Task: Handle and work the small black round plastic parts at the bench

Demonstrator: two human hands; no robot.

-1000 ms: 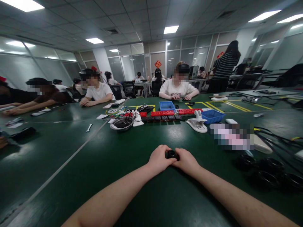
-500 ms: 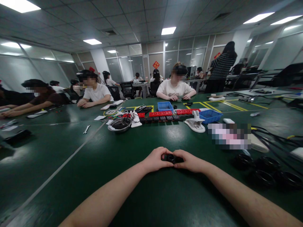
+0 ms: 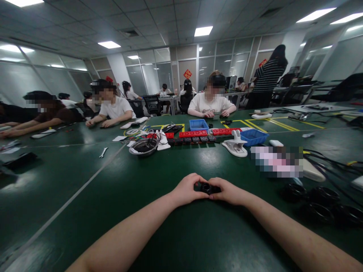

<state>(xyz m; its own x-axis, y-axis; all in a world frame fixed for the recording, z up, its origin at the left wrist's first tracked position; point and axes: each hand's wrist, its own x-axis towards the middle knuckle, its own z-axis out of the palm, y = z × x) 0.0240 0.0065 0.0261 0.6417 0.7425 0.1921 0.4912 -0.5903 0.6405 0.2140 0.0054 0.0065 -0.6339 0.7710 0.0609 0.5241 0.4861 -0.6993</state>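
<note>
A small black part with a round hole (image 3: 206, 187) is being held between both hands, low over the green table (image 3: 181, 238). By the fingers of the left hand (image 3: 187, 190), its left side is being pinched: the thumb is being held at the near side and the fingertips at the far side, with a narrow gap being left inside the curve. By the right hand (image 3: 228, 192), the right side is being gripped in the same manner, the thumb being drawn close to the left thumb. The hole is being turned upward; the underside is being hidden, so whether the table is being touched cannot fairly be told.

Well to the right of the fingers, four black rings (image 3: 320, 212) are being kept in a cluster. Beyond the fingers, to the right, a white clip (image 3: 236, 145) is being stood just beside a blue tray (image 3: 254, 138). Straight beyond them, red strips (image 3: 193, 134) are being lined up behind a row of black sockets (image 3: 195, 140). Beyond them to the left, a round dish (image 3: 143, 147) is being filled with dark things, and farther left a wrench (image 3: 103, 152) is being left on the table.
</note>
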